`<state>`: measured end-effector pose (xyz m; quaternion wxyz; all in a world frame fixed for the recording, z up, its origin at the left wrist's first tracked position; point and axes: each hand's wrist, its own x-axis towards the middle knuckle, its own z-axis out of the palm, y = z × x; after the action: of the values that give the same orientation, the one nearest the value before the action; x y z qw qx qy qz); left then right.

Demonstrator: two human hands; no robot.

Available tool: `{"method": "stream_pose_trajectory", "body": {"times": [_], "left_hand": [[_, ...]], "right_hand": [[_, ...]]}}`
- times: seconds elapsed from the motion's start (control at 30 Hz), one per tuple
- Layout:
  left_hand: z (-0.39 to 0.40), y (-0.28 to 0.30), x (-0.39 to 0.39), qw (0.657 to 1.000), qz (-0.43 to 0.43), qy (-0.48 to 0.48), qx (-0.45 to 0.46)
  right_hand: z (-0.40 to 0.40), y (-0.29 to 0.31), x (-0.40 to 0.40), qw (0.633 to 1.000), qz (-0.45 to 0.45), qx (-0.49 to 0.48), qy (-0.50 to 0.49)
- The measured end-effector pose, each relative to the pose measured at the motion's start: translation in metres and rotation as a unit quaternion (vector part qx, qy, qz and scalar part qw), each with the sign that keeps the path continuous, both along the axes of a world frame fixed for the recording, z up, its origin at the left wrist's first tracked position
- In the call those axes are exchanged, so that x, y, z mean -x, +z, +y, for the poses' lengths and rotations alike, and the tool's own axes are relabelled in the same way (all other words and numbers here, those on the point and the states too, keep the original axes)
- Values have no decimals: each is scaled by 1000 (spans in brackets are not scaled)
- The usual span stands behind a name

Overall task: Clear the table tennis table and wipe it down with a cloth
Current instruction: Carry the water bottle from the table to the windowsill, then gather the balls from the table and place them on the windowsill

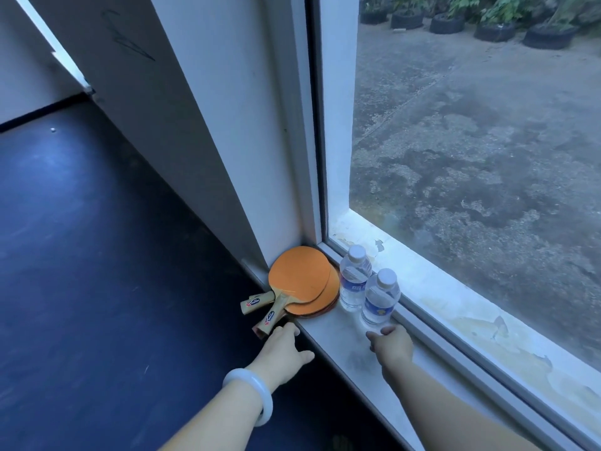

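Two orange-faced table tennis paddles (pixel 300 278) lie stacked on the white window sill (pixel 338 356), in the corner against the wall, with their wooden handles sticking out over the sill's edge. Beside them on the right stand two clear water bottles, one farther back (pixel 354 281) and one nearer (pixel 379 299), both upright with white caps. My left hand (pixel 283 348) reaches to the end of the nearer paddle handle, its fingertips touching it and its thumb spread wide. My right hand (pixel 392 345) sits at the foot of the nearer bottle, its fingertips touching the base.
The big window pane (pixel 471 141) rises right behind the sill, with a paved yard and potted plants outside. A white wall panel (pixel 201 125) stands to the left of the frame. Dark blue floor (pixel 81 255) spreads below, with a small white ball (pixel 53 129) far off.
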<state>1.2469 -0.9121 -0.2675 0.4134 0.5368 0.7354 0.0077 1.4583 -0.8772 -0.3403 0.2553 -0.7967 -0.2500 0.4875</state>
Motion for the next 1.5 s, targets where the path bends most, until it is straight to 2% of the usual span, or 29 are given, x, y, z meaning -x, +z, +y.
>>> {"method": "stream_pose_trajectory", "body": {"times": [0.1,0.27,0.4,0.53,0.6,0.7,0.87,1.0,1.17,1.33,1.5], "left_hand": [[-10,-1,8,999,-19,45,12],[-46,7,52,991,0,131,8],[-90,27,107,974,17,226,-16],[-163,57,163,937,28,345,-51],[-216,73,191,914,39,398,-67],[-312,100,231,872,70,475,-90],[-507,149,278,785,123,592,-132],[-674,177,277,713,169,665,-148],[-855,206,256,618,198,746,-149],[-1001,226,240,538,214,800,-161],[-1134,231,260,501,231,825,-128]], "right_hand": [[-2,0,18,999,32,20,24],[-3,14,71,981,65,26,182],[-7,39,137,936,60,-34,344],[-37,80,228,875,55,-71,476],[-71,103,282,831,64,-87,545],[-148,141,366,746,91,-116,650],[-340,202,477,589,132,-163,780],[-510,238,525,468,133,-206,849],[-694,267,555,337,128,-257,897],[-845,283,587,249,156,-247,923],[-981,290,632,171,163,-228,945]]}}
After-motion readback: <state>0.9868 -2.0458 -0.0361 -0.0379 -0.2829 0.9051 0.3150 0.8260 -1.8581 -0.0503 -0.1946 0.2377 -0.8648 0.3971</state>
